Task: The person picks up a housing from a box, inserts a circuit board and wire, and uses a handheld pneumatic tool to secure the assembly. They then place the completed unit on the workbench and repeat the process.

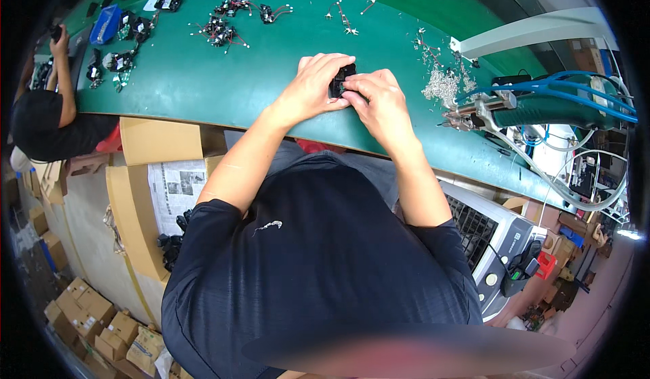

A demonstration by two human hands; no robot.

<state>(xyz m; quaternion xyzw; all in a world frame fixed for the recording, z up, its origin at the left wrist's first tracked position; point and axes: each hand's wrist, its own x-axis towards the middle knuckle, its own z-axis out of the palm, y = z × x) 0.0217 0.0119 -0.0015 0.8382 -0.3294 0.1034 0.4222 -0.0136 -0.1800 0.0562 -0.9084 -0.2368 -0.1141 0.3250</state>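
A small black plastic housing [344,73] is held just above the green table, near its front edge. My left hand [315,84] is closed round the housing's left side, thumb below and fingers over the top. From the right, my right hand [379,98] reaches in with thumb and index finger pinched together at the housing's face. Whatever lies between those fingertips is too small and covered to name. Inside the housing the details are dark.
On the green table [284,68] lie clusters of small wired parts [220,30], loose red-wired pieces [349,27] and a heap of small silver screws [441,86]. A tool with blue hoses [504,112] stands at right. At far left are a blue tray [105,24] and another person [44,122]; an open carton [132,210] stands below the table edge.
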